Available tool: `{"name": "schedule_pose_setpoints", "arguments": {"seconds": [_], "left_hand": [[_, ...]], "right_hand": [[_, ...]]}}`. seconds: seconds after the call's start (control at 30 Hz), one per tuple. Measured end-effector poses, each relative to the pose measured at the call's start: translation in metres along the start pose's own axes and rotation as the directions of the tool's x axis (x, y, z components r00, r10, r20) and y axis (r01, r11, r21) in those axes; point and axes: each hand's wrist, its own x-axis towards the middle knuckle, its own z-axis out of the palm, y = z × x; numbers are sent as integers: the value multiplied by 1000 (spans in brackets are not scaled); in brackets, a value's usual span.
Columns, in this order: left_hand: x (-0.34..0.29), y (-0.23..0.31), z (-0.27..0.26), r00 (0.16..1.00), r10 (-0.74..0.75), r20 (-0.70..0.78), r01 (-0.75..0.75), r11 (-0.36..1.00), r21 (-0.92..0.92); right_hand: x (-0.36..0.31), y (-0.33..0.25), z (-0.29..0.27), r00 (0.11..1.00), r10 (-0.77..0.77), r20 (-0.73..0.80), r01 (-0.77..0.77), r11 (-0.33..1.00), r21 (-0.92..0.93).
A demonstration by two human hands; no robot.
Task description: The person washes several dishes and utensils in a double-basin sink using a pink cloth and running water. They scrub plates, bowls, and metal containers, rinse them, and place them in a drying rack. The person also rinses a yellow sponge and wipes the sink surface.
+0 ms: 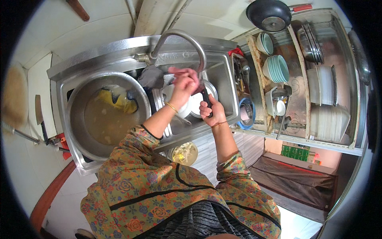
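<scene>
At the sink [221, 73], my right hand [213, 111] is closed round the black handle of what looks like a knife [206, 99]. Its far end points up toward the tap [202, 59], and the blade is mostly hidden. My left hand [186, 81] is at the tap's outlet, beside the far end of the knife; its fingers are smeared by motion. Below both hands, white bowls or plates [194, 105] sit in the basin, partly covered by my hands. A grey cloth [151, 77] lies to the left of my left hand.
A large metal basin [73, 119] of murky water fills the left side, with a yellow-and-dark cloth [117, 101] in it. A cleaver [38, 109] is at far left. The right-hand rack [300, 51] holds bowls and plates; a wok [269, 15] hangs above. A container of scraps [185, 154] stands below the sink.
</scene>
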Motion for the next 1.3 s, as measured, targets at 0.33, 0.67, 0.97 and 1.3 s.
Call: {"name": "schedule_pose_setpoints", "arguments": {"seconds": [0.33, 0.67, 0.97, 1.3], "left_hand": [[28, 7, 30, 974, 162, 161, -225, 795, 563], [68, -70, 12, 900, -433, -59, 418, 892, -173], [46, -30, 40, 771, -623, -132, 637, 757, 144], [67, -33, 45, 867, -493, 74, 493, 870, 26]], "right_hand": [[-24, 18, 11, 993, 32, 116, -18, 993, -120], [-60, 37, -6, 984, -154, 89, 163, 981, -106], [-107, 55, -40, 924, -362, -121, 354, 932, -83], [-96, 65, -56, 908, -379, -182, 370, 926, -79]]}}
